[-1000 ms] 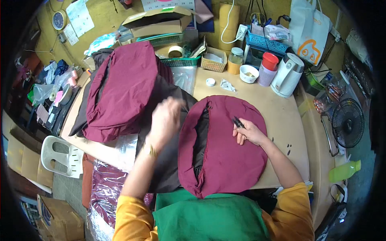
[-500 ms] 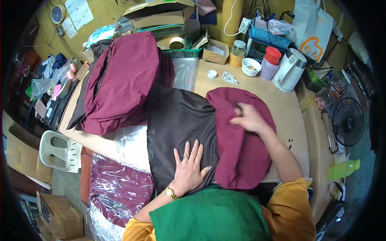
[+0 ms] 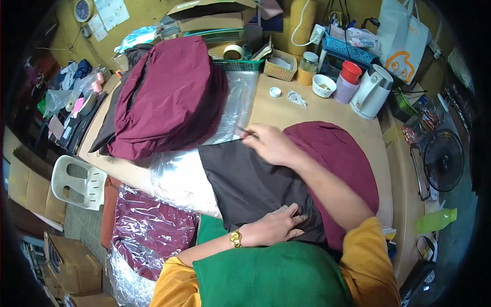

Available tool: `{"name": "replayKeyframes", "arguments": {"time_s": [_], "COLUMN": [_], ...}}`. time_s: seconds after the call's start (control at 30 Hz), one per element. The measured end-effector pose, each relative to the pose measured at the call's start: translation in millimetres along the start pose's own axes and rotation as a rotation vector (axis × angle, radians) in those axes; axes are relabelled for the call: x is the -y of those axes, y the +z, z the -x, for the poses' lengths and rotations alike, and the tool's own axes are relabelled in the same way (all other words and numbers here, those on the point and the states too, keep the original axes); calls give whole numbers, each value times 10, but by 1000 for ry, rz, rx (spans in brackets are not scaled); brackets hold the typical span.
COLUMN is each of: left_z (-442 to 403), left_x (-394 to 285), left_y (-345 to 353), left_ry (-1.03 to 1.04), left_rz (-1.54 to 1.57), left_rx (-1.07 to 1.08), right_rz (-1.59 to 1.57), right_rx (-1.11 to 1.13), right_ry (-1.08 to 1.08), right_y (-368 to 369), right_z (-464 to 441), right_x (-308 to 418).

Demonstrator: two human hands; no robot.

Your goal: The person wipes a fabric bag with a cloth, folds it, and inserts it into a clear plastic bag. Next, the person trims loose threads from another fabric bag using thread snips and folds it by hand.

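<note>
Black fabric (image 3: 255, 179) joined to a maroon piece (image 3: 340, 153) lies on the table in front of me. My left hand (image 3: 273, 225) rests on the black part near the front edge, its fingers apart and a little bent. Over the far edge of the black part is my right hand (image 3: 271, 146), closed round a small dark tool (image 3: 247, 132) whose tip sticks out to the left. Its exact kind is too small to make out. A tall stack of maroon and black fabric pieces (image 3: 158, 97) stands to the left.
Clear plastic sheeting (image 3: 179, 179) lies beside the stack, and plastic-wrapped maroon fabric (image 3: 153, 230) sits lower left. At the back are a green basket (image 3: 248, 65), a jar (image 3: 308, 64), a white bowl (image 3: 323, 86) and a kettle (image 3: 372, 92). A white chair (image 3: 76, 181) stands left.
The fabric has shifted right and toward me, off the stack's edge. My right hand moved left from the maroon part to the black part's far edge. My left hand slid right with the fabric.
</note>
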State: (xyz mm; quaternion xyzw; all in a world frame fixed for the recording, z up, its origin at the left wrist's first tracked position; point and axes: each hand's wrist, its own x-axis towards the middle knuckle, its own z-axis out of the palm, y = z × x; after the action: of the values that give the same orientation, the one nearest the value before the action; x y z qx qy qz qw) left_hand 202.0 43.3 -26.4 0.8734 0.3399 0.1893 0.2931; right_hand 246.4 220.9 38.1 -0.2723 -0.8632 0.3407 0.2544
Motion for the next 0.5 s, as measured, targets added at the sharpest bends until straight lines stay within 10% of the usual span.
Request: {"name": "replayKeyframes", "arguments": {"time_s": [0.13,0.23,0.37,0.5], "left_z": [519,1200,1424,1652], "left_x": [-295,-1047,-1561,-1897], "left_y": [-759,-1381,-1771,-2053], "left_ry": [-81,-177,461,656], "left_rz": [119,-61,-798,-939], "left_rx": [-150,-1014,-1803,-1622], "right_rz": [66,-17,-52,-66], "right_rx": [-173,-137,-130,-115], "right_ry": [-20,102,119,160], "right_y": [726,774,762,843], "right_z": [-143,-132,-103,-129], "right_x": [-517,-644,-633,-781]}}
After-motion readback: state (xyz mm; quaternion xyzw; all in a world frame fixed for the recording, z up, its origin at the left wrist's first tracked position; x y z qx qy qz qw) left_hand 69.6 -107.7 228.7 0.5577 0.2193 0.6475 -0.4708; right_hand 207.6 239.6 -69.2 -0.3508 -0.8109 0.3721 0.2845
